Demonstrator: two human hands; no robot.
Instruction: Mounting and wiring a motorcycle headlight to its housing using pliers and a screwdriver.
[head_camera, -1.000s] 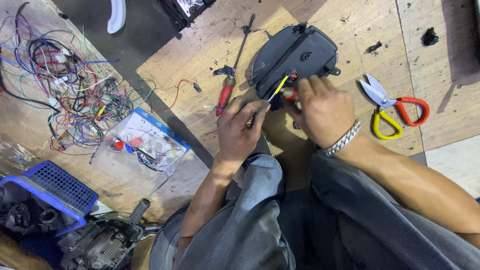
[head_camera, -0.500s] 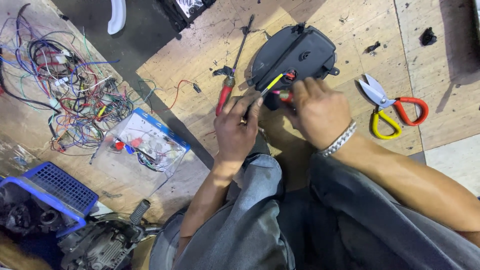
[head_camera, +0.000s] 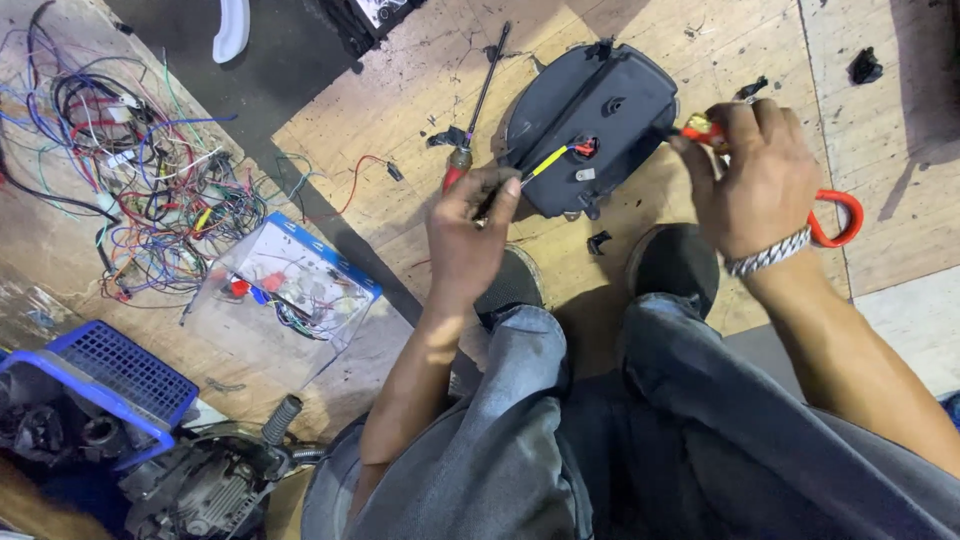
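Observation:
A black, rounded plastic housing (head_camera: 600, 110) lies face down on the plywood floor in front of my knees. A yellow wire (head_camera: 548, 162) with a red connector comes out of its back. My left hand (head_camera: 468, 232) pinches the near end of that wire at the housing's lower left edge. My right hand (head_camera: 758, 178) hovers at the housing's right side, shut on a small screwdriver with a red and yellow handle (head_camera: 700, 128); its tip points at the housing's rim. A wrist chain circles that arm.
A red-handled screwdriver (head_camera: 478, 105) lies left of the housing. Red-handled cutters (head_camera: 838, 215) peek out under my right hand. At left are a tangle of coloured wires (head_camera: 140, 180), a clear box with blue rim (head_camera: 290, 285), a blue basket (head_camera: 110, 372) and an engine part (head_camera: 205, 485).
Both hands have drawn apart from the middle of the housing. My right hand moved right with the small screwdriver; my left hand pulled back, keeping hold of the yellow wire.

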